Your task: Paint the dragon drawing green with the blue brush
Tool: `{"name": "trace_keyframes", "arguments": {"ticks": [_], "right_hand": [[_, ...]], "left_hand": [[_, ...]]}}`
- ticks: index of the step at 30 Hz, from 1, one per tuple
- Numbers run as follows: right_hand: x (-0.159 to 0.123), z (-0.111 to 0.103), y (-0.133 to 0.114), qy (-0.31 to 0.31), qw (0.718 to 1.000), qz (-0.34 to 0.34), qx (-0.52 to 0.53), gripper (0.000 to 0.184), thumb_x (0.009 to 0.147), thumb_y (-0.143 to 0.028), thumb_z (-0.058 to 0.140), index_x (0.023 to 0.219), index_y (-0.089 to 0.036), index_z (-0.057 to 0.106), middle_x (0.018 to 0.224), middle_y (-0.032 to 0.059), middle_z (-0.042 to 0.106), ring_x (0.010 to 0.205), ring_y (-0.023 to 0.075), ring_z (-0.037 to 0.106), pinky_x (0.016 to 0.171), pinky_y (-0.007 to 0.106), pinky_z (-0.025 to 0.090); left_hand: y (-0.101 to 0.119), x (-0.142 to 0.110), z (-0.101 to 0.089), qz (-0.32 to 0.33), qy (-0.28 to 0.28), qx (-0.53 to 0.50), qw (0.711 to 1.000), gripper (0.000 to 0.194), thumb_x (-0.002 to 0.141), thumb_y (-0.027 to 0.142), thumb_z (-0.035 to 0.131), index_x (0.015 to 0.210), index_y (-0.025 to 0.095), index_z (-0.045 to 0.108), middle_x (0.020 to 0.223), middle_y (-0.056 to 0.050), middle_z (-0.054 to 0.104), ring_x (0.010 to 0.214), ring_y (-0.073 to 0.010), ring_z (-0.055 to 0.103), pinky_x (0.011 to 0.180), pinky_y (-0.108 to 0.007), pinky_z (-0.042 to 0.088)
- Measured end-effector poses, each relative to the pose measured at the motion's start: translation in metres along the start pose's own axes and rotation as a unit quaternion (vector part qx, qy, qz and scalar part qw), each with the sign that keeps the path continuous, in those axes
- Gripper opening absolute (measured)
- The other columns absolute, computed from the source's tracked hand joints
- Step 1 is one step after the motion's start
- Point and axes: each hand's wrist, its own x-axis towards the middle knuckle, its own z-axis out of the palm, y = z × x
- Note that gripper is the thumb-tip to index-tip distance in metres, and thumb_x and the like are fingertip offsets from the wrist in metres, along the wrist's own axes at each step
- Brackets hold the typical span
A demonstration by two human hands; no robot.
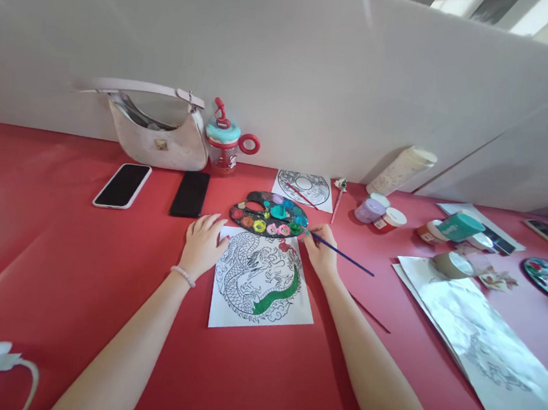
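A red desk [101,265] holds a dragon drawing [264,282] at centre, one curve of the body painted green. Just beyond it, at 12 o'clock, lies a palette [279,222] dotted with bright paints. The left hand [201,243], at 10 o'clock, lies relaxed and released, its thumb over the drawing's edge. The right hand [322,252], at 2 o'clock, pinches a blue paintbrush [342,254], tip by the palette's 4 o'clock edge. Farther off, a black phone [189,194] lies between 10 and 11 o'clock; a red-handled cup [223,154] stands at 11.
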Motion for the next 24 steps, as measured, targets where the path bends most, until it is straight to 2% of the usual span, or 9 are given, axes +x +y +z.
{"name": "trace_keyframes", "arguments": {"ticks": [6,13,24], "right_hand": [[0.0005,0.0006,0.0030,-0.016,1.000,-0.003,-0.010,0.009,0.073,-0.028,0.056,0.077,-0.023,0.049,0.067,-0.0015,0.059,0.060,0.0158,0.054,0.060,0.030,0.042],[0.0015,0.0011,0.0027,-0.040,0.999,-0.006,-0.015,0.010,0.075,-0.029,0.056,0.078,-0.023,0.049,0.067,-0.0005,0.061,0.063,0.0178,0.058,0.062,0.031,0.044],[0.0032,0.0028,0.0068,-0.054,0.999,-0.006,0.003,0.010,0.075,-0.029,0.057,0.078,-0.024,0.049,0.065,-0.0007,0.063,0.062,0.0191,0.061,0.061,0.031,0.045]], "left_hand": [[0.0012,0.0002,-0.0021,0.002,-0.010,0.010,1.000,0.041,0.091,0.028,0.051,0.129,0.017,0.059,0.143,-0.012,0.054,0.133,-0.0333,0.044,0.111,-0.052,0.035],[0.0006,0.0002,-0.0019,0.009,-0.008,-0.005,1.000,0.041,0.091,0.027,0.050,0.131,0.022,0.057,0.141,-0.006,0.059,0.134,-0.0324,0.044,0.111,-0.052,0.034],[0.0006,0.0002,-0.0008,0.007,-0.014,-0.012,1.000,0.042,0.091,0.025,0.053,0.132,0.015,0.058,0.142,-0.006,0.058,0.134,-0.0340,0.043,0.111,-0.055,0.034]]}}
